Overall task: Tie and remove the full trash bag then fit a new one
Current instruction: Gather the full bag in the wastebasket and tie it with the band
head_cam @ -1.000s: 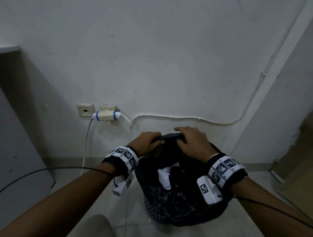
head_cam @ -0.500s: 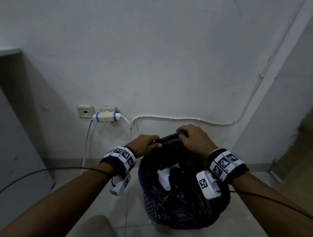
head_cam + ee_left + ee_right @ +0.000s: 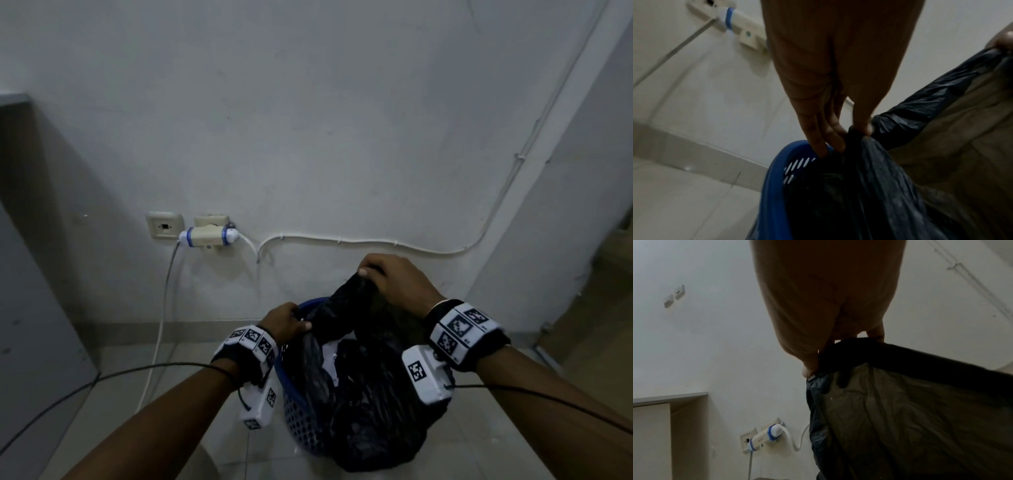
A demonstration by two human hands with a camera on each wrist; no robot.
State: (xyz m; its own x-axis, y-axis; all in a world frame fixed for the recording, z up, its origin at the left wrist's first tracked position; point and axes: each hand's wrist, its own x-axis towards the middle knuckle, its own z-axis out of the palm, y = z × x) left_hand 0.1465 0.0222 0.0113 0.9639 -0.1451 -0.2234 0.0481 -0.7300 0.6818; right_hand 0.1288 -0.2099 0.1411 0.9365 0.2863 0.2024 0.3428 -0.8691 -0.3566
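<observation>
A black trash bag (image 3: 370,394) sits in a blue perforated bin (image 3: 294,407) on the floor by the wall, with white paper showing inside. My right hand (image 3: 387,277) pinches the bag's far edge (image 3: 849,350) and holds it high above the bin. Lower down, my left hand (image 3: 287,322) pinches the bag's left edge (image 3: 857,134) just over the bin's blue rim (image 3: 789,151). The film (image 3: 931,97) stretches taut between the two hands.
A white wall stands right behind the bin, with a socket and a plugged adapter (image 3: 209,236) to the left and a white cable (image 3: 359,243) running along it. A grey cabinet (image 3: 30,308) stands at the left. Pale floor tiles (image 3: 130,394) surround the bin.
My right hand has risen and pulled the bag's edge up and away from the bin. My left hand has moved down to the bin's left rim, so the hands are now apart.
</observation>
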